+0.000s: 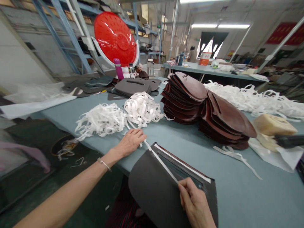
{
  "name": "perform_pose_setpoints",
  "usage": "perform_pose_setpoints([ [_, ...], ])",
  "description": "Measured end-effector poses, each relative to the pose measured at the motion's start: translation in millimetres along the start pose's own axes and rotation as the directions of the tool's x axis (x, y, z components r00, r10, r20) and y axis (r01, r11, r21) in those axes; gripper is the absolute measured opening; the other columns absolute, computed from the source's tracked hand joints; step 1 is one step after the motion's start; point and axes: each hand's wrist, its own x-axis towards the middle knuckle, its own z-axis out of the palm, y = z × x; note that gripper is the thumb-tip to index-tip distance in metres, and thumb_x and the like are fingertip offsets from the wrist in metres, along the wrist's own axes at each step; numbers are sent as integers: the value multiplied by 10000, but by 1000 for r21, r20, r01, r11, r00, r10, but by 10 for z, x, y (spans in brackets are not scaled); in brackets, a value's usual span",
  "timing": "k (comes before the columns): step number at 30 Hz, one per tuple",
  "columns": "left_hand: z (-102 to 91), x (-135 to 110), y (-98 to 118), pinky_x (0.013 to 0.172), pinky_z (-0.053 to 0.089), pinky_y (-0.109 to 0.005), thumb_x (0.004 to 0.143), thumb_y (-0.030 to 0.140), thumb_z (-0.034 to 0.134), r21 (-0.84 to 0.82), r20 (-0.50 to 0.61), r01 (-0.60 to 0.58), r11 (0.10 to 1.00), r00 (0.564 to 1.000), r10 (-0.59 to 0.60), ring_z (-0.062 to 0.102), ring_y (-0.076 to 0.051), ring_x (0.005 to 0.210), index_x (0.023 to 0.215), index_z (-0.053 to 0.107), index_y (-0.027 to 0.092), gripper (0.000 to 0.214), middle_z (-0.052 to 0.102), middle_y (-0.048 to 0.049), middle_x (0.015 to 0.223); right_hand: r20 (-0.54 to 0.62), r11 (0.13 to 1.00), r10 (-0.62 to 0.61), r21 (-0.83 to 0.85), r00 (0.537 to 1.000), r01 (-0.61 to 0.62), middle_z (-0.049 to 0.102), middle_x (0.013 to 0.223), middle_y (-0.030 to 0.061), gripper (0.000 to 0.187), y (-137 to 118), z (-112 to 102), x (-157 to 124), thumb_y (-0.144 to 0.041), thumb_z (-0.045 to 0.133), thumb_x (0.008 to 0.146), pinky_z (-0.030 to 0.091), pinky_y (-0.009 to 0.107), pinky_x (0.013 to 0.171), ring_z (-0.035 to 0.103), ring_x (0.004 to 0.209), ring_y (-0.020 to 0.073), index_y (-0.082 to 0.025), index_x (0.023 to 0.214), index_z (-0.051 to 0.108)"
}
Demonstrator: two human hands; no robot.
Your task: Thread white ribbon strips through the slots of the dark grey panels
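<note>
- Pinching white tape (161, 164) against a dark leather panel (152, 186) with the right hand (195, 202)
- Left hand (129, 143) spread flat on the table (239, 190), just beside the tape's far end
- Panel overhanging the table's near edge
- White strips (101, 122) heaped beyond the left hand, brown leather panels (184, 95) stacked further right

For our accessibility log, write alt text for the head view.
A person's right hand holds a white strip along a slot in a dark leather panel on a blue-grey table. The left hand rests beside tangled white strips, and stacked brown leather panels lie beyond.
</note>
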Motion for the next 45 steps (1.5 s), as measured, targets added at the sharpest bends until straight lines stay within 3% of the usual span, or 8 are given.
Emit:
perform_pose_setpoints([
  [7,38,-181,-509,848,445,-377,883,155,351,-136,128,404,904,912,-389,547,-244,1006,1243,427,146,367,597,-122,1080,-182,974,11,-219,983,-52,475,499,-55,321,290,-377,-83,-462,383,920,378,192,461,477,420,106,-228,780,552],
  [12,-140,-211,-636,941,426,-424,709,114,500,-192,181,362,912,927,-330,470,-295,1172,1362,312,127,680,478,-173,1295,-203,962,-92,-270,975,35,551,547,-37,275,413,-549,-176,-439,436,900,404,198,463,531,440,115,-224,901,607],
  [17,-589,89,147,1081,311,-445,798,206,503,-476,84,135,869,991,-108,367,-263,1293,1305,447,246,511,423,-82,1396,-182,977,-159,-172,970,128,645,697,9,215,48,-322,-67,-336,470,911,463,205,580,599,583,126,-218,929,649],
  [21,-828,285,1017,970,416,-293,947,374,359,-896,207,119,429,964,164,549,-170,1084,1153,566,236,322,604,-46,1182,-152,953,-301,-38,941,299,656,778,32,176,-306,-114,17,-234,477,907,477,229,675,615,703,140,-207,881,649],
  [25,-742,314,1323,716,444,-232,955,484,259,-937,346,296,188,864,366,539,-131,696,846,625,182,487,597,-6,731,-282,932,-348,-1,894,363,641,791,30,135,-355,-146,17,-153,507,877,470,247,706,600,732,137,-200,851,631],
  [30,-637,252,1046,581,347,-196,887,440,440,-881,444,357,311,851,280,454,-105,626,819,639,174,340,518,32,653,-389,978,-192,5,901,210,628,829,32,59,-82,-344,-87,-194,568,856,461,260,721,593,774,147,-200,860,627],
  [38,-529,44,839,684,383,-221,875,387,446,-821,485,389,417,861,152,527,-132,739,840,624,184,272,598,12,786,-273,983,6,177,962,44,613,796,38,170,99,-313,-203,-310,549,878,465,243,657,587,724,149,-194,848,670],
  [45,-349,-77,808,575,364,-213,818,467,497,-742,551,527,413,831,-71,514,-134,654,792,617,174,318,568,17,679,-280,998,48,-33,959,-59,660,822,58,278,249,-326,-241,-420,532,865,492,253,659,611,703,166,-192,931,676],
])
